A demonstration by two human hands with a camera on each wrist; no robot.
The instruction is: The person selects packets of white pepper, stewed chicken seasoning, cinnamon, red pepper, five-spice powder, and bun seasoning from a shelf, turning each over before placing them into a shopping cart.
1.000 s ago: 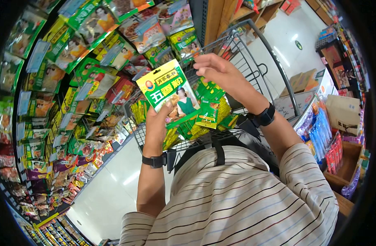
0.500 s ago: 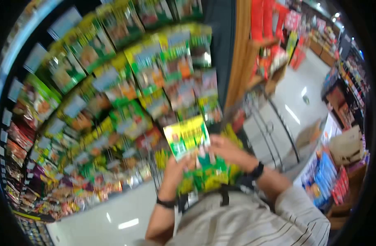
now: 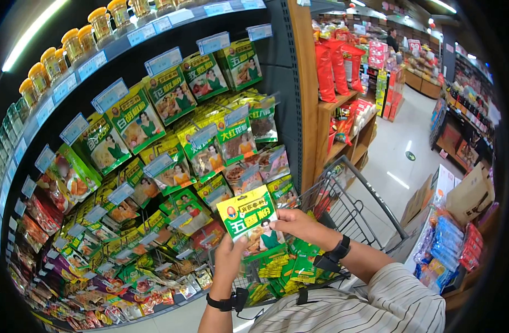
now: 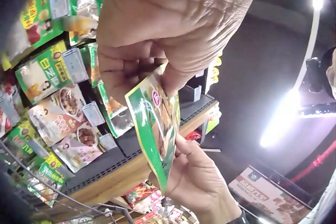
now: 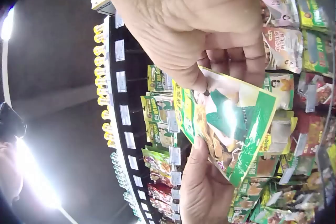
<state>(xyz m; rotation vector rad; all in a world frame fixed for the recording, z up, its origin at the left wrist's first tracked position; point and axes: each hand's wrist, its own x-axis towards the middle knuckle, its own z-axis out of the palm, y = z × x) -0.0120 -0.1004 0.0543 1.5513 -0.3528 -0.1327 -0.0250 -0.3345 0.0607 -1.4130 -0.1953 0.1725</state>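
Note:
Both hands hold a green and yellow five-spice powder packet [image 3: 249, 222], its printed front facing up toward the head camera. The left hand [image 3: 227, 261] pinches the lower left corner, thumb on the front and fingers behind. At the right edge, the right hand [image 3: 304, 226] pinches it with the thumb on the front. In the left wrist view the packet [image 4: 149, 124] is seen nearly edge-on. Its front shows in the right wrist view, where the thumb of the right hand [image 5: 194, 35] lies over one edge. Several similar packets [image 3: 301, 261] lie in the cart below.
A wire shopping cart [image 3: 371, 194] stands against the body. Ahead and left, a shelf rack holds hanging spice packets [image 3: 135, 116] with price tags, below yellow-lidded jars [image 3: 101, 22]. Wooden shelves with red bags [image 3: 335, 66] stand beyond a wooden post. Blue packages [image 3: 447, 236] lie at right.
The head view has tilted up, showing more of the rack and the jars. The right hand, earlier raised apart from the packet, has come to its right edge and now pinches it.

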